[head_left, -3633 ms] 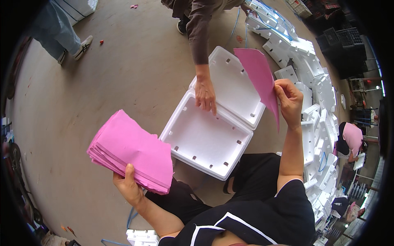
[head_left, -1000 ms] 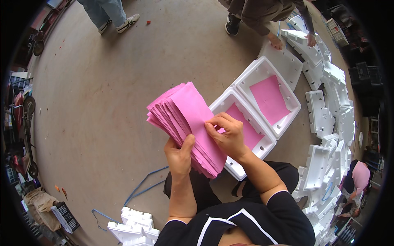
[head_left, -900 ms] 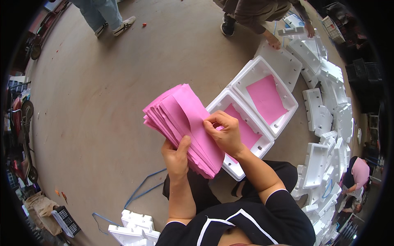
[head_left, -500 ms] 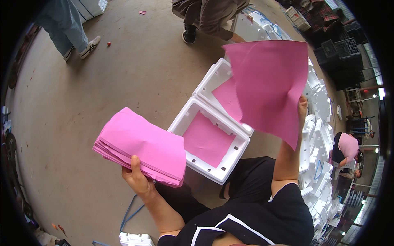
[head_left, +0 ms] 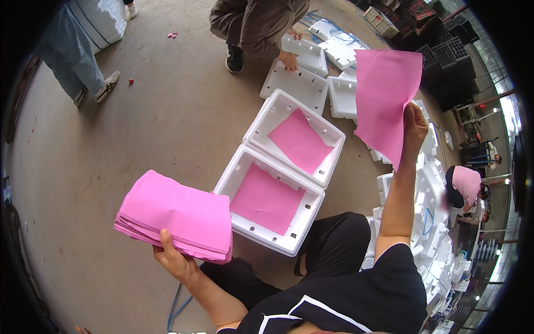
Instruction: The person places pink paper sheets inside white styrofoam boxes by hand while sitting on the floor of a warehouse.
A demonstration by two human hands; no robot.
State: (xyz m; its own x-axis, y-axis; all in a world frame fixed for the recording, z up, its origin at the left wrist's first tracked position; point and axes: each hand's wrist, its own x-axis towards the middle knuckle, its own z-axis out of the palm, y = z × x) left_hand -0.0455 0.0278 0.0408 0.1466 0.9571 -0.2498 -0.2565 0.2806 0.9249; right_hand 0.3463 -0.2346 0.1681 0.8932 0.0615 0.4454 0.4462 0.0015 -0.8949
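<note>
My left hand [head_left: 173, 260] grips a thick stack of pink paper sheets [head_left: 175, 214] from below, held out to the left. Raised high on the right, my right hand [head_left: 414, 123] pinches a single pink sheet [head_left: 385, 94] by its lower edge. Between my arms, two white foam boxes stand side by side on the floor. The near box [head_left: 243, 160] and the far box [head_left: 278, 100] each have one pink sheet lying flat inside.
Another person crouches at the top, a hand [head_left: 288, 60] on more white foam boxes [head_left: 297, 83]. Piles of foam boxes [head_left: 439, 245] run along the right. A second person's legs [head_left: 78, 61] stand at the upper left on the concrete floor. Dark crates [head_left: 445, 55] sit far right.
My right hand peeled one sheet off the stack and lifted it up to the right. The left hand swung the stack out to the left. The near box now holds a sheet.
</note>
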